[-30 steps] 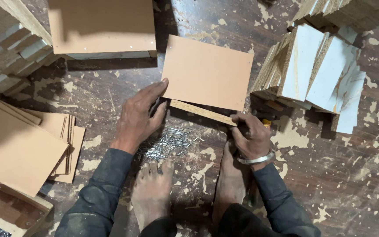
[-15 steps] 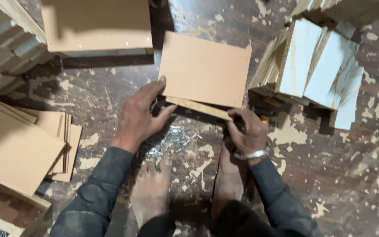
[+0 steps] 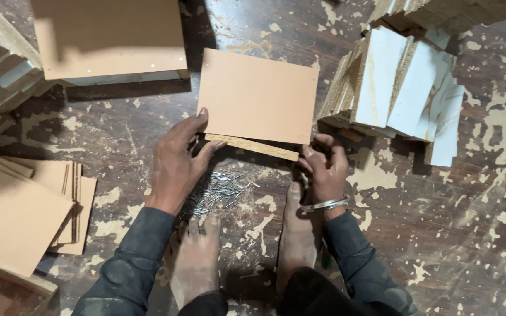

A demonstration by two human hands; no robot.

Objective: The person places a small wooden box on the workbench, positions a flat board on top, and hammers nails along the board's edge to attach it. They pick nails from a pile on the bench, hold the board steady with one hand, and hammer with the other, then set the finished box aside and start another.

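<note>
Paint-flecked dark floor (image 3: 440, 234) carries a tan board (image 3: 257, 96) on a chipboard strip (image 3: 252, 146), steadied by the flat, open left hand (image 3: 177, 164) while the curled right hand (image 3: 323, 167) grips the strip's end.

There are no packages, labels, signs or screens in this view — only plain wooden boards, without any printing on them, and loose nails lying on the floor.
</note>
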